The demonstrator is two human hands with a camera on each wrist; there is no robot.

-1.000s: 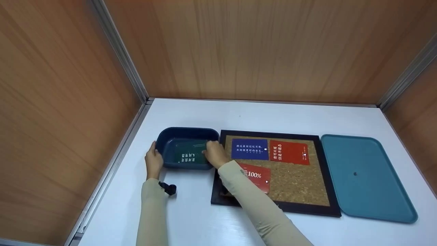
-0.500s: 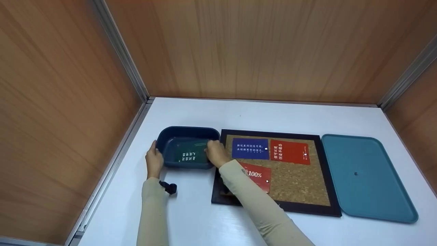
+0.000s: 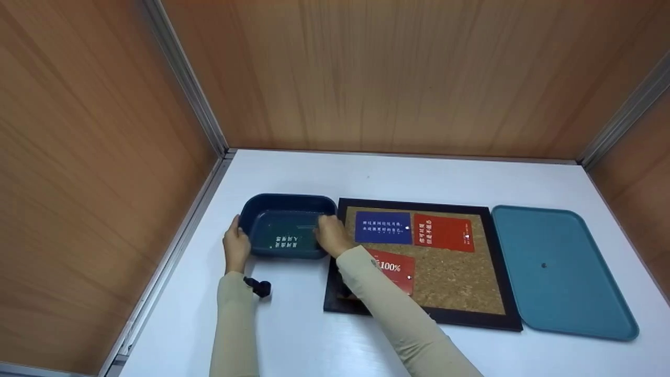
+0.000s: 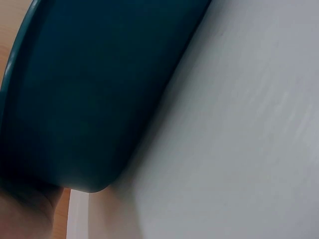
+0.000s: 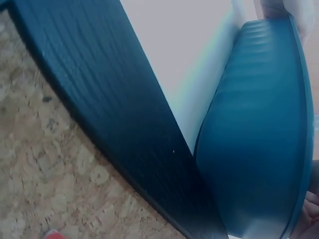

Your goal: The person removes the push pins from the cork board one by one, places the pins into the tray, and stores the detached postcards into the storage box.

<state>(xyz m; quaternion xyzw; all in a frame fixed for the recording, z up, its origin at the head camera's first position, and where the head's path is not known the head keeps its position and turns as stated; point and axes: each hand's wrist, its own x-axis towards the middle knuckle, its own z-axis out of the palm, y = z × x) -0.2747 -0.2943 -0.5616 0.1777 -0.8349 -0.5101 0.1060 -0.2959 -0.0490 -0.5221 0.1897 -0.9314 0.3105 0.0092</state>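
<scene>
A dark blue rectangular basin (image 3: pixel 285 197) stands at the left of the table; its outer wall (image 4: pixel 94 94) fills much of the left wrist view. My left hand (image 3: pixel 236 246) grips the basin's left end. Over the basin's right end, my right hand (image 3: pixel 332 235) reaches inside with its fingers bent down. Their tips are hidden, so I cannot tell what they hold. A dark green card (image 3: pixel 290 235) with white writing lies in the basin, beside the right hand. Some fingers (image 5: pixel 310 211) show past the basin rim in the right wrist view.
Right of the basin lies a black-framed cork board (image 3: pixel 460 285). It bears a blue card (image 3: pixel 383 228), a red card (image 3: pixel 444 233) and another red card (image 3: pixel 392 272), partly behind the right sleeve. A teal tray (image 3: pixel 568 267) with a small dark spot adjoins the board.
The green card has shifted slightly and now lies flatter on the basin floor. Both hands stay almost where they were, the left on the basin and the right inside it.
</scene>
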